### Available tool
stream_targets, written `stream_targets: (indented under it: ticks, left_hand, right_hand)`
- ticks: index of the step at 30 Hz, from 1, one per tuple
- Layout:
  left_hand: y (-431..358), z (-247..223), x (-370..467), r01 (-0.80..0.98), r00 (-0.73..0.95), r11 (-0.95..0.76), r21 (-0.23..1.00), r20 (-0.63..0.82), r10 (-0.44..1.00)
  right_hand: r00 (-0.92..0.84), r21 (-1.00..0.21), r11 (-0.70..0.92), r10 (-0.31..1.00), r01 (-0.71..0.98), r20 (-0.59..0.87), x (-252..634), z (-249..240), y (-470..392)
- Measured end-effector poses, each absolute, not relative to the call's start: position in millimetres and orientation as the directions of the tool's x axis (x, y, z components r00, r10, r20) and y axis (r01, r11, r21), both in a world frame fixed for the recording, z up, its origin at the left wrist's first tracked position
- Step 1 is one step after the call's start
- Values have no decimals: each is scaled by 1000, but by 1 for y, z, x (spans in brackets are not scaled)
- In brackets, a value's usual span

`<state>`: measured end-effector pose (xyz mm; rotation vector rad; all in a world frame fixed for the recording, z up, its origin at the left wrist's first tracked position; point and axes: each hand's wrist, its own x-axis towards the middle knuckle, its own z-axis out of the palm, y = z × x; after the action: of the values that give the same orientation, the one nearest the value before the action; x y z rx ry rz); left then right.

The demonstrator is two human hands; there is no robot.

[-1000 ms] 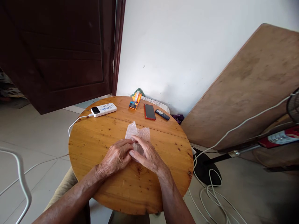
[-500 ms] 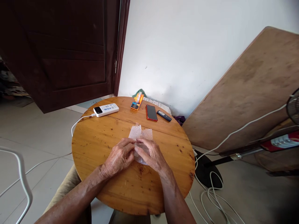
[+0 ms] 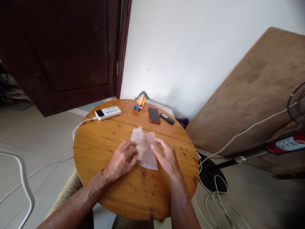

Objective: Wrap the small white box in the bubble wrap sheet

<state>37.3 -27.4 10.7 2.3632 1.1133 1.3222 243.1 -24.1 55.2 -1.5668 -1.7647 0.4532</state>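
A piece of clear bubble wrap [image 3: 149, 157] lies on the round wooden table [image 3: 95, 143], with uneven flaps at its far end. My left hand [image 3: 123, 157] rests at its left edge, thumb and fingers drawn together on the plastic; the exact grip is partly hidden behind the knuckles. On the other side, my right hand [image 3: 166, 156] hovers by the right edge with thumb and forefinger apart and nothing between them.
Toward the back stand an orange tape dispenser [image 3: 140, 104], a red-edged phone [image 3: 154, 115] and a dark handheld device [image 3: 167, 118]. A white power bank [image 3: 108, 113] with a cable sits back left. A fan stand's base [image 3: 213, 175] and loose cables lie right of the table.
My right hand has let go of the bubble wrap's middle and moved right, baring more of the sheet. My left hand has stayed almost in place.
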Motion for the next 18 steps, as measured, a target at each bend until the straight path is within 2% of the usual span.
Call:
stream_targets:
  ticks: [4, 7, 11, 18]
  left_hand:
    - [-27, 10, 38, 504, 309, -691, 517, 640, 704]
    - [-27, 10, 37, 495, 306, -692, 526, 640, 705]
    - [-28, 11, 36, 480, 322, -682, 552, 611, 723]
    - [-27, 9, 36, 474, 331, -685, 553, 609, 721]
  right_hand:
    - [9, -623, 141, 973, 769, 231, 251, 41, -40]
    - [80, -592, 55, 977, 804, 200, 257, 28, -51]
    - [155, -630, -10, 972, 776, 176, 259, 19, -54]
    - [109, -694, -13, 990, 720, 95, 246, 23, -49]
